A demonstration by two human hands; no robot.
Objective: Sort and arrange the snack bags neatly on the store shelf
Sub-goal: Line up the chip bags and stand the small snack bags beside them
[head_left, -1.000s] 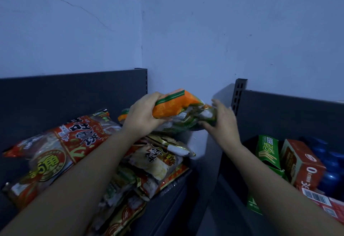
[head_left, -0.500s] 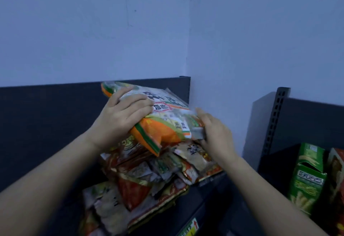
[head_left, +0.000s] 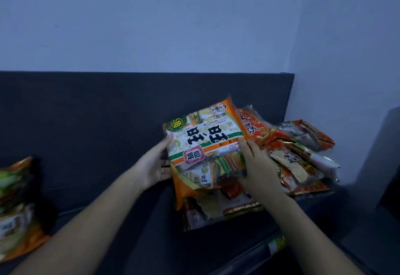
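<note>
- Sorting is looking partway done: red snack bags point(head_left: 303, 155) are lying in a loose, overlapping heap at the right end of the shelf point(head_left: 104, 214), not yet squared up. Another orange-green bag point(head_left: 15, 209) is sitting well apart at far left.
- The orange-green rice cracker bag point(head_left: 205, 151) is lying face up, skewed, on the heap's left side.
- Left hand point(head_left: 153, 164) is pressing straight fingers against its left edge. Right hand point(head_left: 257, 166) is lying flat on its right part. Neither is curling round it.
</note>
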